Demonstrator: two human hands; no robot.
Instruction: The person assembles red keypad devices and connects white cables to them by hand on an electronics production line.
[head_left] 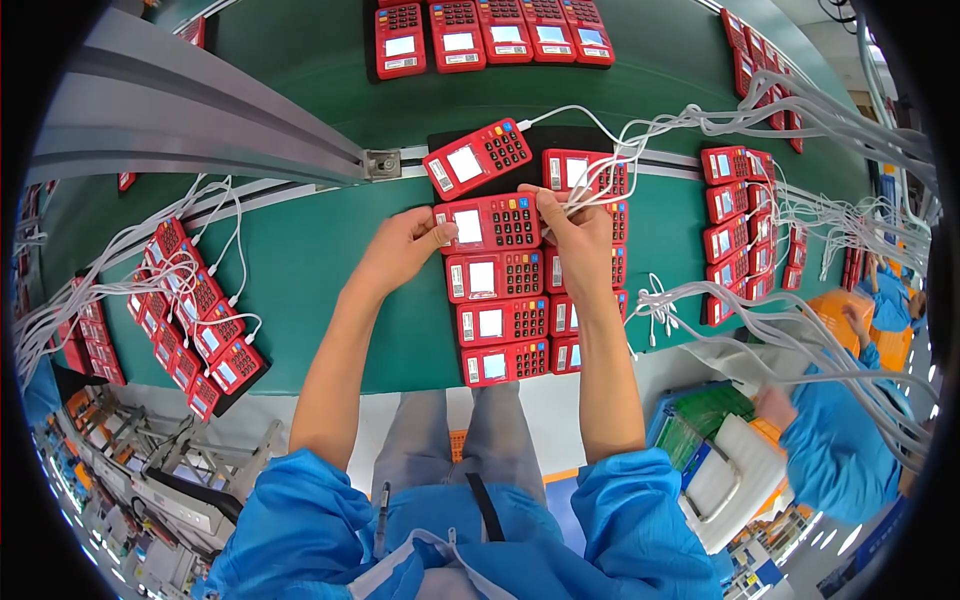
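Observation:
A red card payment terminal (490, 222) with a lit screen and dark keys lies across the top of a column of similar terminals. My left hand (402, 250) is closed on its screen end, thumb on top. At the keypad end my right hand (574, 235) pinches a white cable (590, 203) against the terminal's edge; the plug is mostly hidden by the fingers. Just beyond, a tilted terminal (478, 158) has a white cable plugged into its end. A second column of terminals (575, 168) is partly covered by my right hand and forearm.
Cabled terminals (205, 310) stand in rows to the left, more (728, 210) to the right on the green bench (300, 270). Bundled white cables (720, 122) hang at the right. A metal beam (220, 110) crosses the upper left. Another person's blue sleeve (840, 440) shows at the right.

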